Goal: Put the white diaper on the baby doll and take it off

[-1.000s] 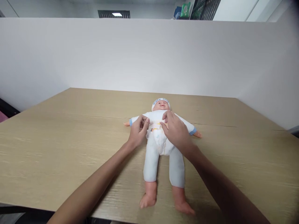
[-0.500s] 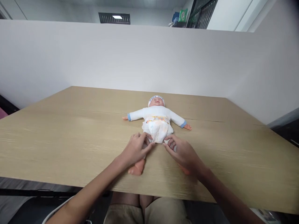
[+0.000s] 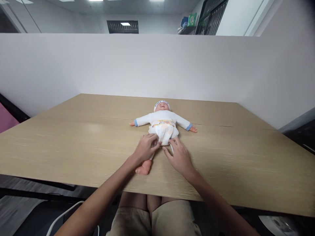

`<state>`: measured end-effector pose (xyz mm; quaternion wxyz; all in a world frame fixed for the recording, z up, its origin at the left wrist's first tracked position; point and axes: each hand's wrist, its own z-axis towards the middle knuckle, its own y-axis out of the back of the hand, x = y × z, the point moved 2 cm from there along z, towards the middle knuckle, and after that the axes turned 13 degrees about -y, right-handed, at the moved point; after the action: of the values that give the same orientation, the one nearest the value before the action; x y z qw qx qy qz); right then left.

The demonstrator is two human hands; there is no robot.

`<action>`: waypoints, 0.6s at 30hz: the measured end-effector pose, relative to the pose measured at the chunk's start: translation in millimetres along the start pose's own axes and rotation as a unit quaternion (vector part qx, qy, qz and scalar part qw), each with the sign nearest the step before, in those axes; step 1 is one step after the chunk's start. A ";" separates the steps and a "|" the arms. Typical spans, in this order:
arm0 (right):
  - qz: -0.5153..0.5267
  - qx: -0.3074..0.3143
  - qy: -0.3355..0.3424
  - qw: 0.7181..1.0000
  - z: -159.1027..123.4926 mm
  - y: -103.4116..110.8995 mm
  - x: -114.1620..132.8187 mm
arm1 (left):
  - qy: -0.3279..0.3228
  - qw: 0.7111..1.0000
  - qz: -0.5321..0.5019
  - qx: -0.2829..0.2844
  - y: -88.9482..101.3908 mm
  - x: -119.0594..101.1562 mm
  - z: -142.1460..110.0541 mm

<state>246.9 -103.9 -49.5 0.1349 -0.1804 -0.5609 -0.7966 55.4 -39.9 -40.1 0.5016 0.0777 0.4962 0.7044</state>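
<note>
A baby doll [image 3: 161, 115] in a white top with blue cuffs lies on its back, arms spread and feet towards me. Around its hips is a white diaper [image 3: 165, 132] with an orange patterned waistband. My left hand [image 3: 147, 147] pinches the diaper's lower edge by the leg on the left, and that leg's bare foot [image 3: 144, 167] shows below my wrist. At the other leg opening, my right hand [image 3: 180, 156] touches the diaper with its fingers, its thumb standing apart from them. The doll's other foot is hidden behind my right hand and forearm.
The doll lies on a wide wooden table [image 3: 98, 141] with a thin seam across it. A white partition [image 3: 147, 65] rises behind. My knees are under the front edge, and a white cable [image 3: 61, 214] hangs at lower left by a dark chair.
My right hand has shifted inward to the left, and its thumb has come away from the diaper's edge. My left hand stays at its edge. The whole view has tilted slightly.
</note>
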 end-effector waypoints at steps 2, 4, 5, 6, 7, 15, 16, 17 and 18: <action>0.033 -0.010 0.007 0.999 -0.2 -1.7 -2.0 | -0.023 0.999 -0.017 -0.026 0.9 0.8 -0.6; 0.060 -0.012 0.012 0.998 0.9 -4.3 -2.7 | -0.031 0.998 -0.032 -0.038 1.5 1.3 -0.2; 0.070 -0.009 0.012 0.997 2.0 -5.5 -2.7 | -0.032 0.998 -0.038 -0.034 1.3 1.7 0.4; 0.078 -0.003 0.011 0.997 3.4 -6.5 -2.5 | -0.031 0.998 -0.044 -0.027 0.9 2.2 1.1; 0.083 0.004 0.006 0.996 5.0 -6.9 -2.2 | -0.029 0.998 -0.052 -0.017 0.2 2.9 1.9; 0.100 0.069 -0.068 0.990 21.5 3.4 0.7 | 0.032 0.987 -0.148 -0.059 -8.6 14.9 5.2; 0.111 0.070 -0.078 0.988 23.6 4.6 0.2 | 0.041 0.978 -0.189 -0.082 -10.5 17.1 4.7; 0.127 0.067 -0.088 0.986 25.2 5.6 -0.8 | 0.051 0.966 -0.232 -0.103 -12.6 19.5 3.9; 0.148 0.059 -0.096 0.983 26.3 6.5 -2.2 | 0.064 0.953 -0.270 -0.119 -14.7 21.9 2.9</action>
<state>255.2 -81.2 -37.0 0.2071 -0.3286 -0.5846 -0.7123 55.8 -20.9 -58.6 0.6459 -0.1645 0.4421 0.6002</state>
